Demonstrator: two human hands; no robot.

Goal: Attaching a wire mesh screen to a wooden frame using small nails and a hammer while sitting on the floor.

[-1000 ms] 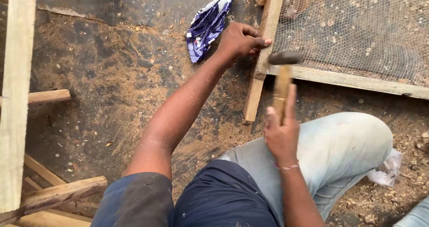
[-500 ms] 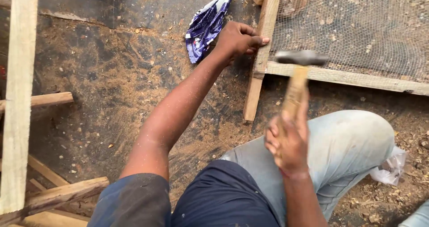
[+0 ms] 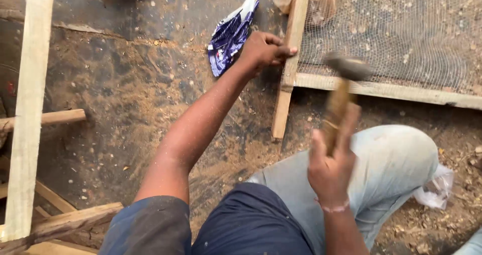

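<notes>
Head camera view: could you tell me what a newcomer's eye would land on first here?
Most striking is the hammer, blurred, gripped by its wooden handle in the right hand at centre right. Beyond it, the left hand rests on the upright bar of a wooden frame covered with wire mesh at top right. A crumpled blue and white wrapper lies on the sawdust-strewn ground just left of that hand.

I'm on a dirt floor [image 3: 115,99] strewn with sawdust. On it lie a mesh-covered wooden frame [image 3: 293,44], a crumpled blue wrapper [image 3: 231,34] and loose planks [image 3: 30,109].
</notes>
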